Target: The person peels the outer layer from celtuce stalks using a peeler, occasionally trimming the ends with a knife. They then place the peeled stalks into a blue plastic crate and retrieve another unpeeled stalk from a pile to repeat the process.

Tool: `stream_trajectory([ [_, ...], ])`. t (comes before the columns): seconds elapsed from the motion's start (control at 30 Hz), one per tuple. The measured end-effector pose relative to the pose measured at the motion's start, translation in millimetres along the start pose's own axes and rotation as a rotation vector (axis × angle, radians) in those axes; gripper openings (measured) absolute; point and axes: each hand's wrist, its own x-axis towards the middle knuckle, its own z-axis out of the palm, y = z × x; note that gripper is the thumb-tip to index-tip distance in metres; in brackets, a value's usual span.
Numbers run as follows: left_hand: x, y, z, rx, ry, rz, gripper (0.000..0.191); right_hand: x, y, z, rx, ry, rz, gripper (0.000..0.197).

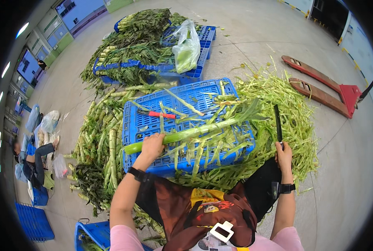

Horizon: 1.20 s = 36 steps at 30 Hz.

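Note:
My left hand [153, 146] grips a long green celtuce stem [186, 134] near its peeled end, holding it slantwise above an upturned blue plastic crate [173, 163]. The leafy tip of the stem points to the upper right. My right hand [283, 153] is closed around the handle of a long dark-bladed knife [278, 122], its blade pointing away from me, apart from the stem. On the crate lie strips of peel [199, 157] and a peeler with a red handle [162, 115].
Peelings [287, 103] are heaped right of the crate, unpeeled stems [112, 147] at its left. Beyond, a blue pallet [206, 47] bears leafy bundles [133, 53] and a plastic bag of stems [187, 50]. A red pallet jack [348, 97] stands right; another person [32, 160] sits far left.

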Motion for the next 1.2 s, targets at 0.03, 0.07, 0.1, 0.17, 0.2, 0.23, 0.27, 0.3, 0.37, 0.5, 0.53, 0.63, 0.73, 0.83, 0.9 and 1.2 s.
stream_trajectory([
  [0.03,-2.2,-4.6,-4.0,0.018,-0.035,0.066,0.055,-0.4,0.6,0.5,-0.002,0.003,-0.025,0.032],
  [0.07,-6.3,-5.6,-9.3,0.041,-0.086,0.133,0.051,-0.9,0.9,1.5,0.023,-0.017,-0.056,0.032],
  [0.1,-14.9,-4.6,-15.5,-0.137,-0.1,0.157,0.042,-2.9,1.0,1.8,0.005,-0.01,-0.063,0.033],
  [0.17,-37.7,4.6,-27.5,-0.359,-0.194,0.122,0.041,-9.8,-0.5,4.1,-0.11,0.086,-0.219,0.035],
  [0.2,-50.3,10.9,-32.2,-0.584,-0.296,0.081,0.041,-14.8,-2.7,6.7,-0.181,0.154,-0.371,0.04],
  [0.23,-65.2,18.8,-34.2,-0.763,-0.314,0.097,0.038,-20.9,-6.1,8.1,-0.242,0.156,-0.319,0.048],
  [0.27,-80.1,28.3,-33.2,-0.948,-0.335,0.12,0.035,-27.9,-11.0,11.1,-0.258,0.161,-0.346,0.05],
  [0.3,-90.8,41.2,-28.6,-1.286,-0.511,0.022,0.036,-35.1,-17.4,14.8,-0.245,0.134,-0.446,0.052],
  [0.37,-105.0,65.1,-15.1,-1.436,-0.663,-0.029,0.041,-50.4,-34.1,24.2,-0.198,0.066,-0.572,0.058],
  [0.5,-94.7,114.8,28.0,-1.551,-0.705,0.021,0.034,-79.7,-68.6,47.6,-0.486,-0.036,-0.784,0.054],
  [0.53,-89.4,124.1,38.0,-1.588,-0.706,0.071,0.034,-85.5,-73.7,53.8,-0.536,-0.054,-0.812,0.052],
  [0.63,-79.9,137.2,59.1,-1.68,-0.593,0.129,0.036,-95.3,-76.4,71.7,-0.61,-0.128,-0.794,0.049],
  [0.73,-95.3,123.4,73.0,-1.979,-0.745,0.066,0.039,-98.7,-63.9,83.5,-0.682,-0.161,-0.752,0.048],
  [0.83,-115.3,107.3,92.3,-2.016,-0.941,-0.245,0.048,-111.0,-50.5,89.5,-0.695,-0.148,-0.762,0.049],
  [0.9,-125.9,102.2,107.3,-2.047,-0.981,-0.193,0.051,-130.6,-46.7,91.7,-0.676,-0.199,-0.809,0.049],
  [1.2,-140.1,103.4,108.0,-2.085,-0.999,-0.295,0.055,-134.2,-60.7,91.7,-0.657,-0.209,-0.987,0.048],
])
